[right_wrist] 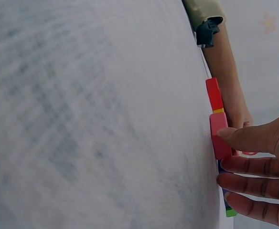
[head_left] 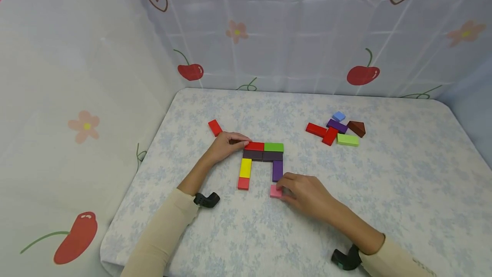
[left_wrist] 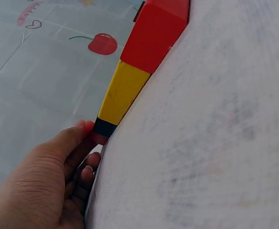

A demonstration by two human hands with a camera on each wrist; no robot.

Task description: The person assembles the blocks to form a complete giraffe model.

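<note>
Wooden blocks lie in an upside-down U shape on the cloth. Its top row is a red block (head_left: 255,146) and a green block (head_left: 274,147), above two dark blocks (head_left: 253,155). A yellow block (head_left: 245,168) and a lighter red block (head_left: 243,184) form the left leg; a purple block (head_left: 277,171) forms the right. My left hand (head_left: 226,145) holds the left end of the top red block with thumb and fingertips. Just below the purple block, my right hand (head_left: 307,193) pinches a pink block (head_left: 274,191), its thumb on the near side in the right wrist view (right_wrist: 220,136).
A loose red block (head_left: 215,128) lies beyond my left hand. To the back right is a cluster of red blocks (head_left: 316,130), a purple block (head_left: 337,125), a light green block (head_left: 347,140), a blue block (head_left: 338,116) and a brown triangular block (head_left: 356,128). Printed curtains surround the table.
</note>
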